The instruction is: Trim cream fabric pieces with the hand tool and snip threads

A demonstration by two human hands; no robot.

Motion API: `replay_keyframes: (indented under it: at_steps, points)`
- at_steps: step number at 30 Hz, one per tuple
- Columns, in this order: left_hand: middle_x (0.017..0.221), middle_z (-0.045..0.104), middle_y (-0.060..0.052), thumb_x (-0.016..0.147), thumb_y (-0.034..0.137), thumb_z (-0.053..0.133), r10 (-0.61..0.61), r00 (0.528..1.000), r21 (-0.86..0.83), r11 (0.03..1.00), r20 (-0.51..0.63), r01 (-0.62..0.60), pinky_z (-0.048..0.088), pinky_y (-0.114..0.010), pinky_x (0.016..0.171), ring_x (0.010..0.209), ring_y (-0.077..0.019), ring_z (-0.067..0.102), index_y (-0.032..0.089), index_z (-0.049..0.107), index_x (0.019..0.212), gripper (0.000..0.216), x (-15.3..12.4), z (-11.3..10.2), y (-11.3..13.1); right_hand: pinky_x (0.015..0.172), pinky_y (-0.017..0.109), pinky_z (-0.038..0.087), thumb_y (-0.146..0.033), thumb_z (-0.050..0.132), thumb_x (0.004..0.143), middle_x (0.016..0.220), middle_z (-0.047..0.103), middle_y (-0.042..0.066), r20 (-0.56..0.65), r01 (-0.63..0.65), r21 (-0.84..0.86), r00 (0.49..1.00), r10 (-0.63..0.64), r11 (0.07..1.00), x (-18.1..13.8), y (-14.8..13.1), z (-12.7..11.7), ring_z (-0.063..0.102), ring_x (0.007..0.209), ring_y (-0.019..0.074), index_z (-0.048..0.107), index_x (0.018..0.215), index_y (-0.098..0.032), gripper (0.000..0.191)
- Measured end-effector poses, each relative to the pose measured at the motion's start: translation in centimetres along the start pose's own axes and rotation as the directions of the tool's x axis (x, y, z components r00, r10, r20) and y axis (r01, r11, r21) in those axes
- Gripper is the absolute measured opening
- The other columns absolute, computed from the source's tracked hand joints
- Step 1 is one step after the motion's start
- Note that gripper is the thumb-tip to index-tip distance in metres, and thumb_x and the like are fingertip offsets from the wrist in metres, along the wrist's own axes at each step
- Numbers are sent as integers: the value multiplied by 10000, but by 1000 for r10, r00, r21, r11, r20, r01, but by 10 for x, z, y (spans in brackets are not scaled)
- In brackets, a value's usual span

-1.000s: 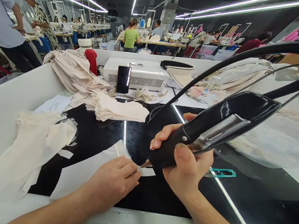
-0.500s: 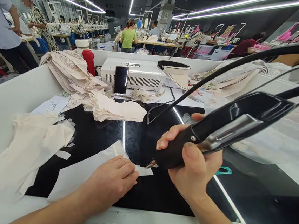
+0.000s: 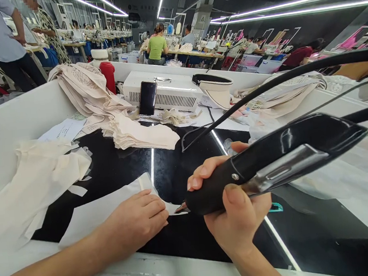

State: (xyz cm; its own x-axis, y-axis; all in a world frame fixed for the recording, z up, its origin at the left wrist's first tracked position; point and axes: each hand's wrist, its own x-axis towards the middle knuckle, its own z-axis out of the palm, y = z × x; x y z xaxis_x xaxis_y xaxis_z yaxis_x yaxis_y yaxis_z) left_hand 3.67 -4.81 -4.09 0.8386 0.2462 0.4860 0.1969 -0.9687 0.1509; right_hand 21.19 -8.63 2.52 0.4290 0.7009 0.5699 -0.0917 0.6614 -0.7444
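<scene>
My right hand (image 3: 240, 219) is wrapped around a corded black handheld tool (image 3: 280, 155), with the thumb by its long metal lever. The tool's pointed metal tip (image 3: 181, 208) is at the narrow right end of a white fabric piece (image 3: 102, 208); whether it touches cannot be made out. My left hand (image 3: 140, 222) rests on that fabric with its fingers bent and close together, holding it against the black tabletop (image 3: 177, 242). A cream strip (image 3: 143, 183) lies on the fabric just beyond the fingers. My left fingertips are partly hidden.
Cream fabric pieces (image 3: 28, 183) lie at left, and a beige stack (image 3: 144, 135) lies ahead. Behind stand a phone (image 3: 147, 98), a white vented box (image 3: 169, 89) and a red bottle (image 3: 108, 76). A black cable (image 3: 264, 87) arches across the right. A teal object (image 3: 276, 207) lies beside my right wrist.
My right hand has moved the tool slightly left and down, bringing its tip to the fabric's narrow end. My left hand has shifted a little left, still on the fabric.
</scene>
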Motion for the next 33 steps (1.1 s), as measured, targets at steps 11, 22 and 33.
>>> replay_keyframes:
  at_steps: [11, 22, 33]
  points:
    - [945, 709, -61, 1054, 104, 455, 8, 1000, 4, 1000, 15, -8, 559, -412, 983, 902, -201, 689, 128, 652, 1054, 199, 2, -2, 0, 556, 282, 556, -337, 776, 888, 823, 668, -37, 22, -29, -14, 999, 29, 999, -6, 0, 2, 639, 603, 137, 578, 1230, -280, 400]
    - [939, 704, -61, 1058, 130, 457, 10, 1000, 15, 1000, 15, -10, 567, -394, 974, 904, -195, 679, 137, 658, 1041, 202, 2, -1, -1, 551, 293, 557, -365, 783, 879, 821, 666, -36, 13, -14, -5, 1000, 14, 1000, -7, 5, 2, 637, 602, 144, 570, 1248, -293, 433]
    - [962, 713, -53, 1051, 116, 470, -11, 999, 2, 1000, 38, 11, 539, -403, 1036, 912, -182, 694, 155, 642, 1050, 176, 1, -3, 1, 530, 317, 558, -392, 806, 847, 792, 656, -32, -50, 17, -82, 999, -21, 997, -2, -4, -8, 627, 569, 159, 578, 1214, -283, 446]
